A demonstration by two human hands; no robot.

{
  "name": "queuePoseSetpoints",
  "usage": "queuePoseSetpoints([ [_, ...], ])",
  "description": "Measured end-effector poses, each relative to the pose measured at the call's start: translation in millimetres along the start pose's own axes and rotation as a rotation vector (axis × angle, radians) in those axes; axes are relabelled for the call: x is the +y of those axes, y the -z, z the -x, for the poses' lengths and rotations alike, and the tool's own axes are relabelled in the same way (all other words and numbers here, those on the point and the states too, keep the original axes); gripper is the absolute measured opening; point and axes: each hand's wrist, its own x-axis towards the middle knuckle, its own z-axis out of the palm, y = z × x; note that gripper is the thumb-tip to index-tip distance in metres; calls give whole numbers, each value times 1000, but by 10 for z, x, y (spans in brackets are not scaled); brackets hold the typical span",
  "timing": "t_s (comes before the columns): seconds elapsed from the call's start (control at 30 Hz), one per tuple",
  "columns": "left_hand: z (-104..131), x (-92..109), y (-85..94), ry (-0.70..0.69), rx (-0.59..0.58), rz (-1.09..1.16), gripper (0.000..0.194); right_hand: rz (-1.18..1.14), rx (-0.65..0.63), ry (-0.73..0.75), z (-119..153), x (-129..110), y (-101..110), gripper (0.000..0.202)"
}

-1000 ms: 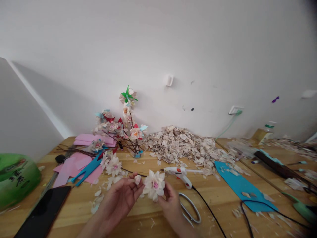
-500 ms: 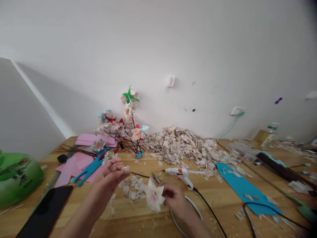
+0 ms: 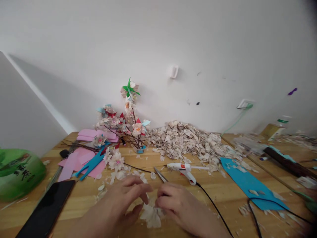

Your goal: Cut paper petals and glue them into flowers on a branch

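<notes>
A white petal flower (image 3: 151,216) hangs low over the table, turned downward. My right hand (image 3: 179,203) is closed, its fingertips pinching the flower's right side. From the left, my left hand (image 3: 121,201) reaches over the flower with curved fingers. Its thumb and fingers are apart, and no petal shows between them. Behind my hands lie scissors (image 3: 160,175), their handles hidden by my right hand. Loose petals (image 3: 142,177) and a thin dark twig (image 3: 137,168) lie just beyond my left hand.
A white glue gun (image 3: 182,168) with a black cord lies right of the scissors. Behind it is a heap of dried petals (image 3: 188,140). Flower twigs stand in a clear cup (image 3: 140,149). A phone (image 3: 47,208), green bag (image 3: 21,175) and blue sheet (image 3: 250,185) lie around.
My left hand has moved down and right to the flower; the petal it held is out of sight. The flower has turned downward in my right hand. The view has shifted slightly.
</notes>
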Motion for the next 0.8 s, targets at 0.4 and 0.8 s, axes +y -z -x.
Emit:
queuePoseSetpoints([
  [0.4,-9,30,-41,63,-61,57,60,-71,-23,41,-27,80,9,21],
  [0.8,2,18,-85,42,-104,60,58,-52,0,70,-41,54,28,20],
])
